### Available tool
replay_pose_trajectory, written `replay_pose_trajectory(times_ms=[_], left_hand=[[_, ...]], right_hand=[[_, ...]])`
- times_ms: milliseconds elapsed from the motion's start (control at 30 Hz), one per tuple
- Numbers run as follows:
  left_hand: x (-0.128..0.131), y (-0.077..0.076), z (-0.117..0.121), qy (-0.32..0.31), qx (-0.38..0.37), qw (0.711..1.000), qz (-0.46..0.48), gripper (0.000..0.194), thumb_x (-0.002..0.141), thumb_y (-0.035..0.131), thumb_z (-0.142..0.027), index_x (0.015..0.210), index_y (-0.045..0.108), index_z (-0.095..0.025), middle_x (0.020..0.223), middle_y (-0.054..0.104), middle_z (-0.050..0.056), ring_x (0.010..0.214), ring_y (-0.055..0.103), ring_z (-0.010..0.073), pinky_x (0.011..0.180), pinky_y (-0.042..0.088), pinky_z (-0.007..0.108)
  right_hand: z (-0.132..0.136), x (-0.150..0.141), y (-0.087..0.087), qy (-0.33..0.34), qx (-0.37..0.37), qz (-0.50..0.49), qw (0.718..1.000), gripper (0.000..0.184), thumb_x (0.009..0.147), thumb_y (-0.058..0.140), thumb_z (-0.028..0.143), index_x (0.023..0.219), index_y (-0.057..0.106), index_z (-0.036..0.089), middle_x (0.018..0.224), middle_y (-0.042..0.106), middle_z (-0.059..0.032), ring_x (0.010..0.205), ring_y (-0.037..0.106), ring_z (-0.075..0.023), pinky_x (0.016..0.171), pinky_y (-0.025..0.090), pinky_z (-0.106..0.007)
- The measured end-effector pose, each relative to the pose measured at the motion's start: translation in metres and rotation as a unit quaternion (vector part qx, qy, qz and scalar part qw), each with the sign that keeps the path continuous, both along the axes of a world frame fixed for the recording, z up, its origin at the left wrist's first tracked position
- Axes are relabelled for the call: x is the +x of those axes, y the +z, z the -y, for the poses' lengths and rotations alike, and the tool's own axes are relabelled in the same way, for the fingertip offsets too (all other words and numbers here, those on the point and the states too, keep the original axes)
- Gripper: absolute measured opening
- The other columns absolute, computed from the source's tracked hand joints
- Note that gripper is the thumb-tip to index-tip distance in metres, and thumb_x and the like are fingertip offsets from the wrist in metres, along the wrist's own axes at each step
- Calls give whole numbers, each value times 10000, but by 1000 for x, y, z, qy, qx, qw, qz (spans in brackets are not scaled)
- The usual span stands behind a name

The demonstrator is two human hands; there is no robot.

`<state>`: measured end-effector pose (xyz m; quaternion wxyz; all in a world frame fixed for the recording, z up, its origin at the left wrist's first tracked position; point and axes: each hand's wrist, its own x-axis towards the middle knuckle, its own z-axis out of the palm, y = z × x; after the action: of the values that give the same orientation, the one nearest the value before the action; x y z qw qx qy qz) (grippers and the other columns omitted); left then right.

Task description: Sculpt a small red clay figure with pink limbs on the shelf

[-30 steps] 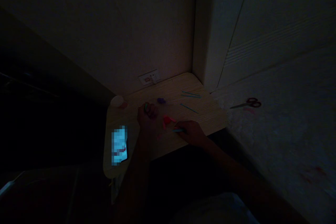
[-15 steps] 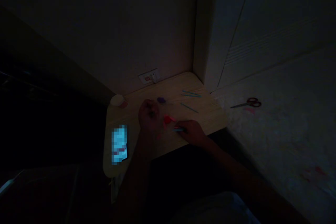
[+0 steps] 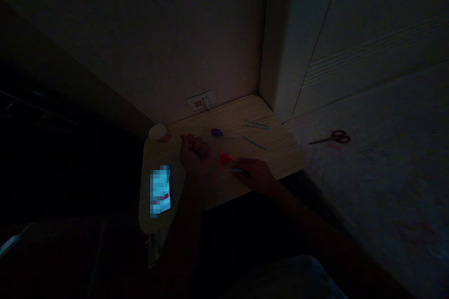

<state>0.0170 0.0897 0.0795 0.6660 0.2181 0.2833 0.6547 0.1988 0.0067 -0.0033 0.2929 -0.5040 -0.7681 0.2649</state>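
Observation:
The scene is very dark. My left hand (image 3: 194,150) is curled into a fist over a small wooden table (image 3: 280,152), palm side up; what it holds, if anything, is hidden. My right hand (image 3: 254,174) rests on the table near its front edge, fingers closed on a thin teal stick (image 3: 237,170). A small red piece (image 3: 224,157) lies on the table between the two hands. A purple lump (image 3: 216,132) sits further back.
A lit phone (image 3: 160,190) lies at the table's left front. A round white container (image 3: 157,131) stands at the back left. Teal sticks (image 3: 256,125) lie at the back right. Red-handled scissors (image 3: 331,138) lie on the pale surface to the right. A wall socket (image 3: 200,101) is behind.
My left hand has turned and drawn slightly left into a closed fist. The green thing seen in it earlier no longer shows. My right hand has stayed almost still.

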Motion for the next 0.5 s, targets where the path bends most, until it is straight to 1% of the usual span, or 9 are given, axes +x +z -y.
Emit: replay_pose_trajectory(times_ms=[67,133,167,233,300,333,433,500], left_hand=[[1,-3,-1,-13,21,1000,6,395,904,701,-203,662,390,-190,554,352,-89,423,327,43,421,287,176],[0,-8,-1,-13,38,999,-1,258,785,725,-55,771,502,-183,685,506,-61,553,498,46,526,408,159],[0,-12,-2,-8,43,999,-11,276,725,707,7,826,539,-187,758,564,-46,625,554,53,584,451,161],[-3,-18,-2,6,42,998,-41,398,630,648,86,895,580,-203,873,637,-25,722,611,64,667,495,164],[-5,-22,-2,22,36,997,-68,454,588,613,114,905,597,-211,940,679,-11,795,648,72,730,517,164],[-6,-24,-2,28,32,996,-76,451,587,613,115,898,604,-211,964,697,-1,842,668,84,773,531,172],[-7,-25,3,29,32,995,-87,365,634,675,83,859,632,-202,1041,742,35,1027,707,151,927,568,253],[-6,-24,9,22,41,995,-92,303,677,750,27,857,660,-200,1066,757,48,1079,714,182,971,578,299]], right_hand=[[0,0,1,-4,10,8,1000,263,983,604,338,1174,766,257,1133,753,-64,964,707,-211,810,475,-293],[1,-1,3,-5,14,12,1000,308,995,593,348,1258,738,278,1140,737,-63,952,700,-204,799,475,-289],[1,-1,3,-5,14,10,1000,314,997,592,347,1272,731,284,1131,733,-59,950,697,-202,800,475,-288],[2,0,3,-5,8,6,1000,292,998,594,334,1243,742,280,1105,732,-51,948,694,-198,806,474,-285],[2,-1,3,-11,4,10,1000,282,1000,590,330,1228,747,273,1111,730,-53,955,692,-200,814,476,-288],[2,-1,3,-16,4,16,1000,294,1005,585,341,1246,740,276,1129,726,-57,960,692,-202,817,478,-291],[4,-3,6,-7,10,52,999,336,1017,572,397,1312,709,312,1222,689,-61,1004,683,-207,840,481,-296],[5,-4,9,10,13,77,997,335,1013,578,436,1302,714,336,1230,663,-59,991,675,-201,838,480,-293]])
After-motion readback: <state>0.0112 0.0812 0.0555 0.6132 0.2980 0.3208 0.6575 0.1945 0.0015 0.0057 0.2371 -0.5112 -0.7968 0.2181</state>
